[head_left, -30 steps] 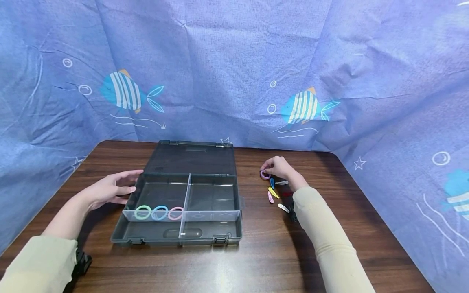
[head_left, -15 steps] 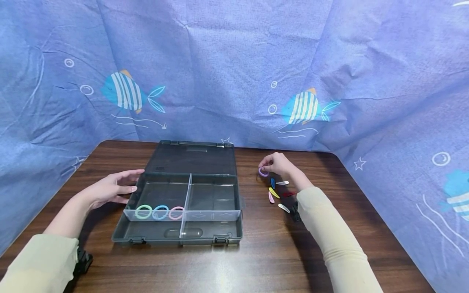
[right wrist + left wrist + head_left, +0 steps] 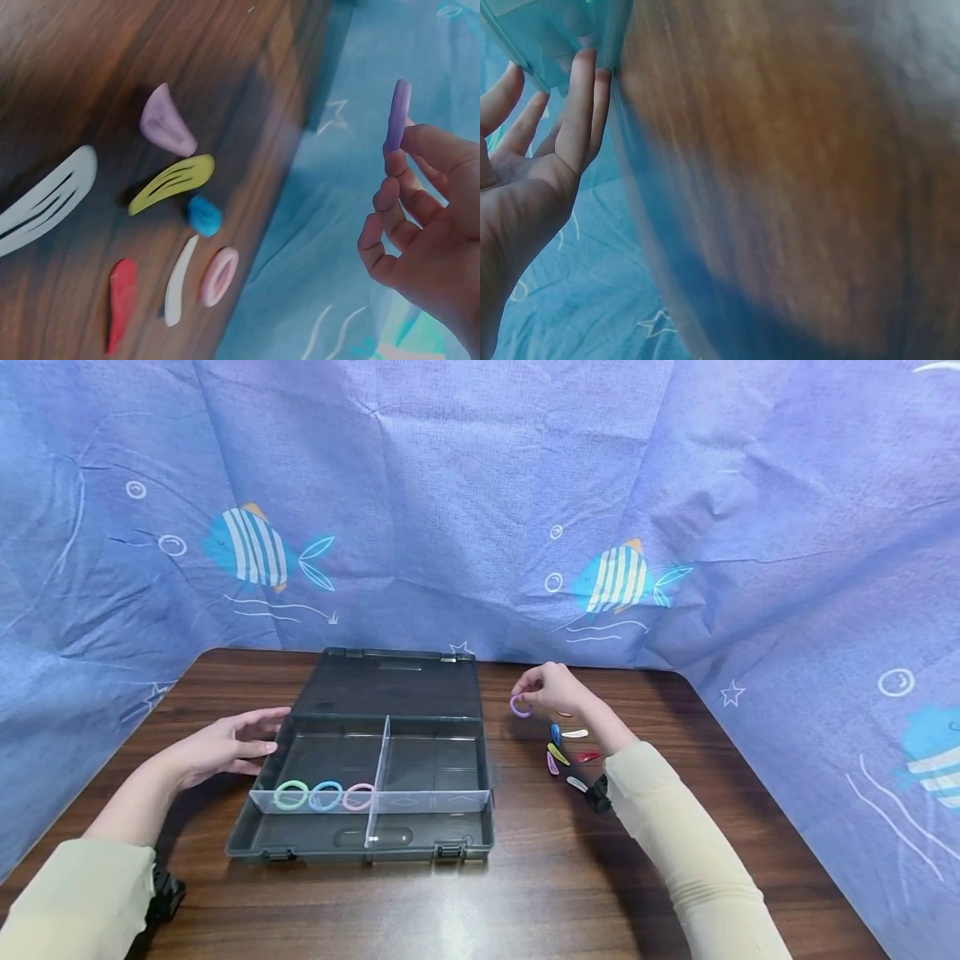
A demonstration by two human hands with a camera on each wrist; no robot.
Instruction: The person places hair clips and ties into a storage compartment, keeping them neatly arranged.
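My right hand [image 3: 557, 687] pinches a purple hair tie [image 3: 521, 707] between thumb and fingers, above the table's far right part. In the right wrist view the tie shows edge-on. A dark see-through organizer box [image 3: 360, 852] lies with its lid folded back, left of centre. My left hand [image 3: 225, 745] rests against the box's left side, its fingers extended, fingertips right at the wall. Inside, a green hair tie [image 3: 291, 795], a blue hair tie [image 3: 326, 796] and a pink hair tie [image 3: 358, 797] stand in a row along the divider of the left compartment.
Right of the box lie several snap hair clips: blue [image 3: 555, 733], yellow [image 3: 557, 753], pink [image 3: 552, 763], red [image 3: 588, 757] and white [image 3: 576, 734]. Another pink hair tie [image 3: 220, 277] lies beside them. A blue fish-print cloth [image 3: 465, 510] hangs behind the table.
My right hand has lifted the purple hair tie from near the clips and moved it left and away from me. The left hand stays at the box.
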